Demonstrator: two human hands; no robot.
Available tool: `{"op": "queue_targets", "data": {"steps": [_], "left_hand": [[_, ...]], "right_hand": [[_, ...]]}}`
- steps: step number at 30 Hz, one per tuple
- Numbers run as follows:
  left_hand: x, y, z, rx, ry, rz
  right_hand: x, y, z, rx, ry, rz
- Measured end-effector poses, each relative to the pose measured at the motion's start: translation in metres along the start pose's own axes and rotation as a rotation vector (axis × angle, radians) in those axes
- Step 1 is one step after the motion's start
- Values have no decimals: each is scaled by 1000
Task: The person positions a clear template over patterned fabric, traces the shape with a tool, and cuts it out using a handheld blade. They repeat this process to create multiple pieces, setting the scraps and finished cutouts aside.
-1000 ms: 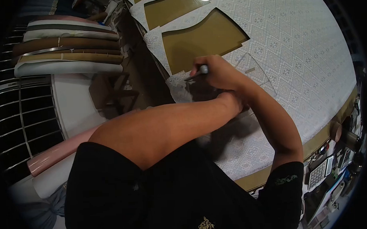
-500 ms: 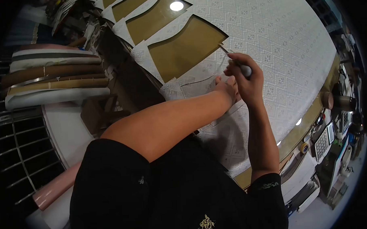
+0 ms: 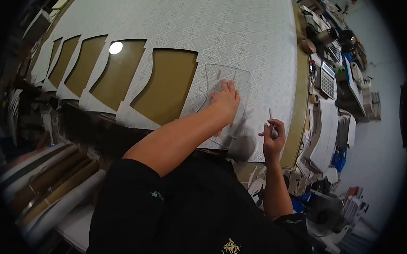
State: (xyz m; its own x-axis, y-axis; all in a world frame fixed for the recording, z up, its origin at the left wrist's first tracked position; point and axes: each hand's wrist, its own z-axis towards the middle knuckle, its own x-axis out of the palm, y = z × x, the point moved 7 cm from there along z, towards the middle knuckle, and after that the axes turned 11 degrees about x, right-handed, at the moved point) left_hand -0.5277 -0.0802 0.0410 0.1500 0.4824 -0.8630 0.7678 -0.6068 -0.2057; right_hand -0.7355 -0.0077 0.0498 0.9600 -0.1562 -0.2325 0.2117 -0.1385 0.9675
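A clear template (image 3: 242,81) lies on the pale patterned sheet (image 3: 177,20). My left hand (image 3: 226,101) presses flat on the template with its fingers stretched out. To the right, above the sheet's near right part, my right hand (image 3: 274,138) is closed around a knife (image 3: 270,115) with a thin blade pointing away from me and a rounded grey handle. Left of the template, a row of cut-out openings shows the olive-brown surface (image 3: 168,83) underneath; the nearest opening lies just beside the template.
Rolls of material (image 3: 57,177) lie at the lower left. Along the right table edge are a calculator (image 3: 328,80), a roll of tape (image 3: 315,98), a dark cylindrical container (image 3: 324,37) and stacked papers (image 3: 324,127). A wall stands at the far right.
The view has turned, so the table appears rotated. My right hand has moved away from my left hand, still with the knife. My left hand now lies on the clear template.
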Motion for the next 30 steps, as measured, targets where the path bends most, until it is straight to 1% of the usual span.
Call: {"op": "queue_targets", "data": {"steps": [2,5,7,8,9,10,11,13,14,15,16,17,18,19,21,22,24,29,30], "left_hand": [[0,1,0,50,-48,76],[-1,5,-10,101,-59,-9],[1,8,-14,113,-120,-12],[5,10,-17,125,-122,-8],[4,11,-22,164,-167,-58],[4,13,-28,201,-211,-107],[14,18,-34,200,-212,-100],[28,21,-51,288,-479,-244],[40,20,-58,283,-482,-228],[45,23,-73,193,-655,-233],[49,25,-87,101,-827,-233],[58,18,-91,91,-826,-215],[64,16,-98,30,-906,-231],[65,16,-103,-26,-987,-246],[70,9,-102,-43,-971,-195],[72,7,-100,-58,-959,-164],[72,7,-98,-53,-939,-151],[63,-15,-83,-85,-860,-151],[62,-28,-72,-32,-821,-159]], "right_hand": [[6,-5,-27,14,-64,-65],[19,-9,-58,34,-81,-162],[25,-8,-69,-2,-96,-222],[27,-11,-72,35,-82,-226],[31,-11,-73,69,-64,-228],[32,-10,-74,66,-69,-226],[35,-10,-73,76,-37,-210],[36,-11,-69,72,-7,-181],[35,-18,-66,107,10,-155],[34,-25,-62,140,32,-128],[33,-28,-55,129,40,-113],[32,-27,-48,34,32,-230],[32,-24,-43,-61,22,-345],[33,-21,-36,-69,25,-326],[39,3,-36,-419,13,-446],[36,6,-33,-417,9,-431],[40,2,-29,-381,168,-448],[18,-15,-27,-397,206,-410],[8,-18,-26,-386,197,-428]]}}
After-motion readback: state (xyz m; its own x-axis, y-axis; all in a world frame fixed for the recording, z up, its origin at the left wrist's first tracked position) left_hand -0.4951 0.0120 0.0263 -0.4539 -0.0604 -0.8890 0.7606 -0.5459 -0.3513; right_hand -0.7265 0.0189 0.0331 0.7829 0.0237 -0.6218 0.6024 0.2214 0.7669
